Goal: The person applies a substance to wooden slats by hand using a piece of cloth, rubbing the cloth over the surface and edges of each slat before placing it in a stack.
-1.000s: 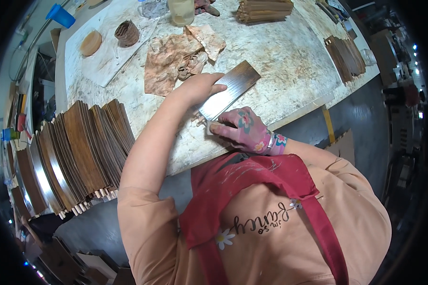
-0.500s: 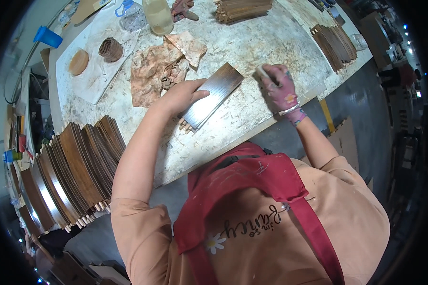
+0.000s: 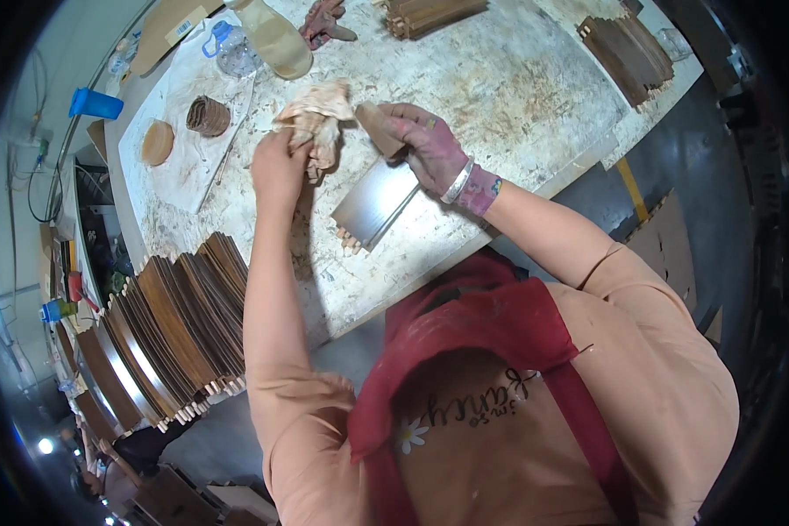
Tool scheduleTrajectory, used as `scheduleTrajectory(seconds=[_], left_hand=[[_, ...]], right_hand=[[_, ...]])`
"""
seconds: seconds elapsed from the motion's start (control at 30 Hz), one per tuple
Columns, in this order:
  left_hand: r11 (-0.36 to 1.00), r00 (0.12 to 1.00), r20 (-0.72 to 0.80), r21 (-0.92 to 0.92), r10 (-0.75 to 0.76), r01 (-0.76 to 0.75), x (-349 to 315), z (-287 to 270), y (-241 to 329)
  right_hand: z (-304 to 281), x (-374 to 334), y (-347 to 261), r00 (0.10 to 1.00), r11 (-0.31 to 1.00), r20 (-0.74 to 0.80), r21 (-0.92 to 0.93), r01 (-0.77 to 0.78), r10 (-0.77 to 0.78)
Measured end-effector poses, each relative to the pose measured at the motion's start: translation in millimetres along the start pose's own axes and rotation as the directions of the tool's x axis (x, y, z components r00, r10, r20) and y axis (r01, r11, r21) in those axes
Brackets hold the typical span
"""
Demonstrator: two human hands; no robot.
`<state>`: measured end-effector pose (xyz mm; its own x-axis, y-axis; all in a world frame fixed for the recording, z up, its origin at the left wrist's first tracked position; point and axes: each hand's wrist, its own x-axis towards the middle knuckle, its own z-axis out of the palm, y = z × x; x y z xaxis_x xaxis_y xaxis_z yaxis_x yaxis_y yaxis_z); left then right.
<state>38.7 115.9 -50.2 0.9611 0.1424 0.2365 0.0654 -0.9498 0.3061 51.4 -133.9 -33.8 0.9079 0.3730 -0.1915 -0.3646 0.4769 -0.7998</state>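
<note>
The bare left hand [image 3: 280,165] had left the board [image 3: 373,206], no longer steadying it, and closed around a crumpled, stained cloth [image 3: 320,123]. The gloved right hand [image 3: 430,145], half curled, pinched a brown block [image 3: 377,130]. The brown board, shiny with glare, pale pegs [image 3: 349,240] at its near end, lay on the smeared table [image 3: 517,105].

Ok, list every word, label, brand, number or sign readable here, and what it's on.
Tan shirt: dark script lettering, left unquoted; printed wording isn't copied here.
Cardboard at the upper left: white label, print too small to read.
Held cloth and block: no text visible.
</note>
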Motion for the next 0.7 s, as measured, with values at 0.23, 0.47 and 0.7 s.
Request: scheduleTrajectory(seconds=[0.23, 0.47, 0.7], left_hand=[[0.948, 0.947, 0.046, -0.041, 0.317, -0.316, -128.2, -43.1, 99.5], [0.991, 0.974, 0.203, -0.112, 0.099, -0.077, -192.8, -51.5, 63.0], [0.811, 0.898, -0.092, -0.475, -0.431, 0.341, -116.1, -82.5, 45.7]], right_hand=[[1.1, -2.8, -3.9, 0.999, 0.968, -0.048, 0.250, 0.002, 0.011], [-16.8, 6.8, 3.0, 0.997, 0.999, 0.071, -0.048, -0.016, 0.020], [-8.5, 0.7, -7.5, 0.996, 0.990, 0.061, 0.127, -0.068, 0.061]])
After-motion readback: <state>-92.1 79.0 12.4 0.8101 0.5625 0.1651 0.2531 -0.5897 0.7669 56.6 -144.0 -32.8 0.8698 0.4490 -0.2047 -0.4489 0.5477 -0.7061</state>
